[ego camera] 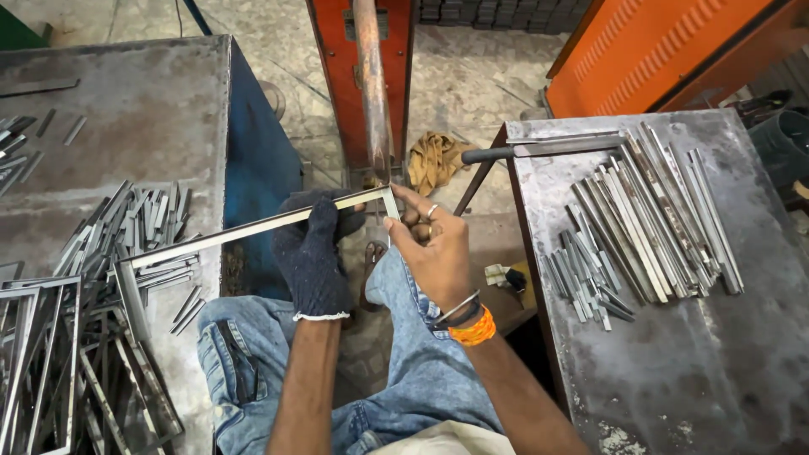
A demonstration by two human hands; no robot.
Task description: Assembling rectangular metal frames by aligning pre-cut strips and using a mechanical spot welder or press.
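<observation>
two hands grip one metal frame [253,229] | left hand [312,253] mid-bar | right hand [434,248] corner

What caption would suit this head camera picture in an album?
Gloved left hand and bare right hand hold a metal frame at an orange machine, between two strip-covered tables.
</observation>
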